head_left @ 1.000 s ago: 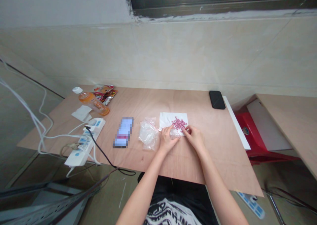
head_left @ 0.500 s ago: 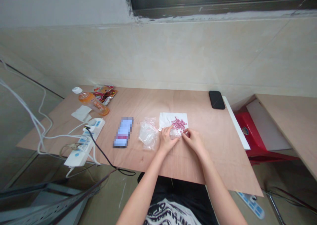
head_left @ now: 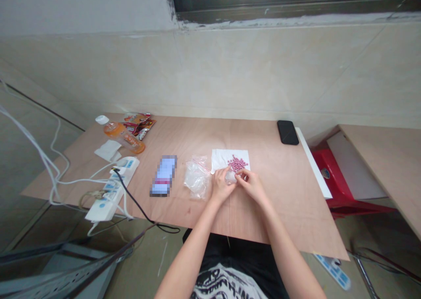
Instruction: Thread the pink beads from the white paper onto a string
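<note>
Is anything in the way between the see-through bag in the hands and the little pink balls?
Nothing visible is in the way. The small clear plastic bag, held by the left hand and right hand, sits on the white paper, right beside the small pink balls.

On your tabletop (head_left: 283,202), pills (head_left: 237,163) sit on a paper sheet (head_left: 221,158); plastic bag (head_left: 197,180) at their 9 o'clock, phone (head_left: 287,132) at 2 o'clock.

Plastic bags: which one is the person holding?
The small clear plastic bag, held between the left hand and right hand. The bigger clear plastic bag lies untouched on the plywood table.
</note>
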Tool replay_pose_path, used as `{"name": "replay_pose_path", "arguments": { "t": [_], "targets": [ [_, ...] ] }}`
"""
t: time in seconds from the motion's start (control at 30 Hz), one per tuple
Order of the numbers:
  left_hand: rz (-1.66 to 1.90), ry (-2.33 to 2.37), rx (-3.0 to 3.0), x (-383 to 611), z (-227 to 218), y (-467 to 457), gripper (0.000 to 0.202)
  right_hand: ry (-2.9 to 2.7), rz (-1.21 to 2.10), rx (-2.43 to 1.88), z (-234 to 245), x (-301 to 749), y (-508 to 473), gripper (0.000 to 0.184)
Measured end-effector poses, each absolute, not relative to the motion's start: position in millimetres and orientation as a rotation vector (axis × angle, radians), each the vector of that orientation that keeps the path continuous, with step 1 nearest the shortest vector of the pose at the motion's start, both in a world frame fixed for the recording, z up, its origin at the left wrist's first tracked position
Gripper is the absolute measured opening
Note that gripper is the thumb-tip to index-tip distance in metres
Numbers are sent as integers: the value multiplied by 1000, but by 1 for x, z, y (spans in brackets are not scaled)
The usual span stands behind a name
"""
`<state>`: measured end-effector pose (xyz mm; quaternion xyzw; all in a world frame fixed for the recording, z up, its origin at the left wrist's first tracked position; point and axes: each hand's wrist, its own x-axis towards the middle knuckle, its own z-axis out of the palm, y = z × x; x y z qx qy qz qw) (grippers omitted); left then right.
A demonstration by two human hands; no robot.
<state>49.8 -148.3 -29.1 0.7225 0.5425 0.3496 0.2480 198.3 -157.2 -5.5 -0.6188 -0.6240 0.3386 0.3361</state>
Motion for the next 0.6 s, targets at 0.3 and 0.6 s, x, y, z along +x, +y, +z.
{"name": "replay_pose_path", "arguments": {
  "t": [0.3,0.6],
  "targets": [
    [986,1469,1980,50,-30,-148,56,-1621,920,-1574,-9,200,-154,28],
    [945,1492,1946,50,-29,-148,63,-1630,555,-1958,-19,213,-145,28]
  ]
}}
